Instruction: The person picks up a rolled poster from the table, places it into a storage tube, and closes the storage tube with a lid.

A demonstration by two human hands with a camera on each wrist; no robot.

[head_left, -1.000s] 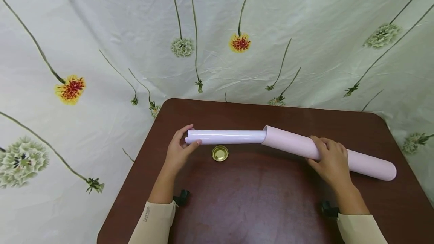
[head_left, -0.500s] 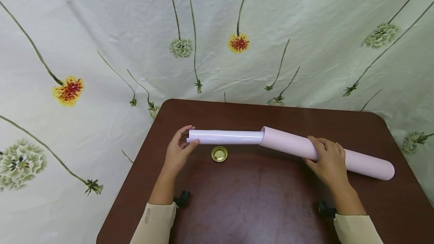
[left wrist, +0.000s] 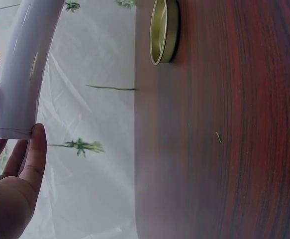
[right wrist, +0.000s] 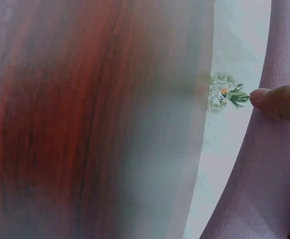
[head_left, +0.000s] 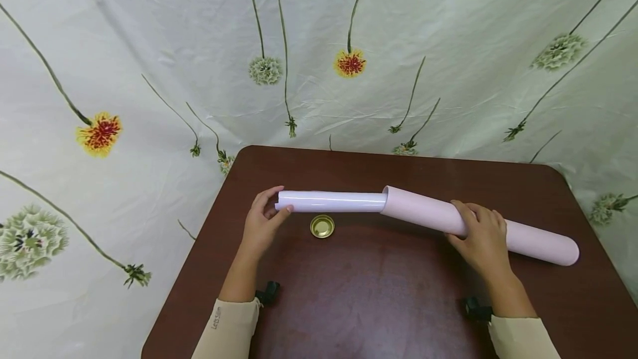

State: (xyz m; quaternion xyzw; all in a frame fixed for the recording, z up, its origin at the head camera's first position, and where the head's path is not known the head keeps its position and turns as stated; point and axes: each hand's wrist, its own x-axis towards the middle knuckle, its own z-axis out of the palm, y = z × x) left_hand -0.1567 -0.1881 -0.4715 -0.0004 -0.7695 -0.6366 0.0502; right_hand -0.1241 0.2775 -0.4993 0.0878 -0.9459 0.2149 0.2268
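A glossy white roll of paper (head_left: pixel 331 201) runs partly inside a pale pink tube (head_left: pixel 423 209), its right end hidden there. My left hand (head_left: pixel 261 218) pinches the roll's outer end between thumb and fingers. In the left wrist view the fingertips sit at the edge of the white roll (left wrist: pixel 23 74). My right hand (head_left: pixel 480 234) grips the pink tube around its middle, the fingers passing over the top. The right wrist view has the thumb (right wrist: pixel 276 102) pressed along the tube's textured side (right wrist: pixel 274 164). The tube slants down toward its closed, rounded right end.
A round gold lid (head_left: pixel 322 226) lies on the dark brown wooden table (head_left: pixel 369 292), just below the white roll. Behind the table hangs a white cloth (head_left: pixel 319 98) printed with flowers. A tiny scrap (left wrist: pixel 219 137) rests on the tabletop.
The exposed length of the white roll is slightly shorter, with the tube's mouth and right hand shifted a little left. Both hands keep their hold.
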